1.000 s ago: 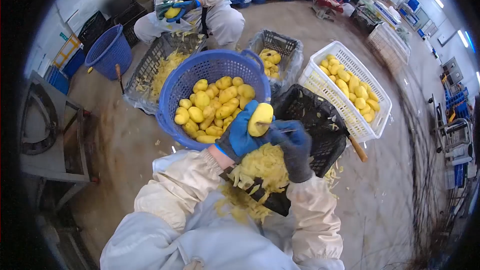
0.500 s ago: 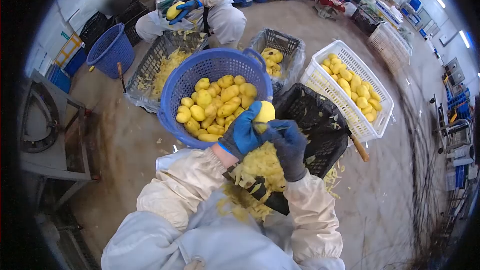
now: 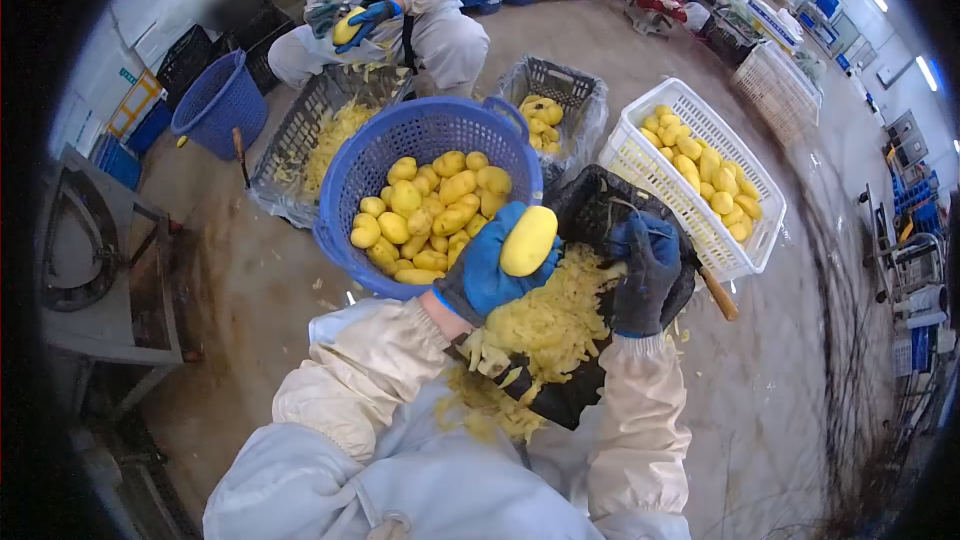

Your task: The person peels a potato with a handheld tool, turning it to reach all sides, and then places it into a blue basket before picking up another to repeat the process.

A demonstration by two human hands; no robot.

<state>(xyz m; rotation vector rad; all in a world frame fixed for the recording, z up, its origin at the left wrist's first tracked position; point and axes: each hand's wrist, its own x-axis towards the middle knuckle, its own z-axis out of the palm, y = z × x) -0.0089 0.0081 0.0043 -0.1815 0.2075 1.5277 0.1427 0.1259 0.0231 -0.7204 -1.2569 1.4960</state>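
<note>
My left hand [image 3: 490,268], in a blue glove, is closed around a peeled yellow potato [image 3: 530,241], which it holds up beside the blue basket. To the right, my right hand [image 3: 645,275], in a dark blue-grey glove, is curled around a thin peeler, mostly hidden by the fingers. This hand is apart from the potato, above the black crate [image 3: 582,208]. Beneath both hands lies a heap of potato peelings [image 3: 555,325], partly over the crate's near end. The blue basket [image 3: 345,155] just beyond my left hand holds several yellow potatoes [image 3: 435,205].
A white crate [image 3: 690,225] of potatoes stands at right, near a wooden handle [image 3: 718,295]. Behind the basket are a lined crate [image 3: 595,105] with potatoes and another lined crate [image 3: 275,165] with peelings. Across from me sits a co-worker [image 3: 385,0] holding a potato.
My right hand has moved right, away from the potato, and the peeler with it. My left hand has turned, showing more of the potato's pale yellow side.
</note>
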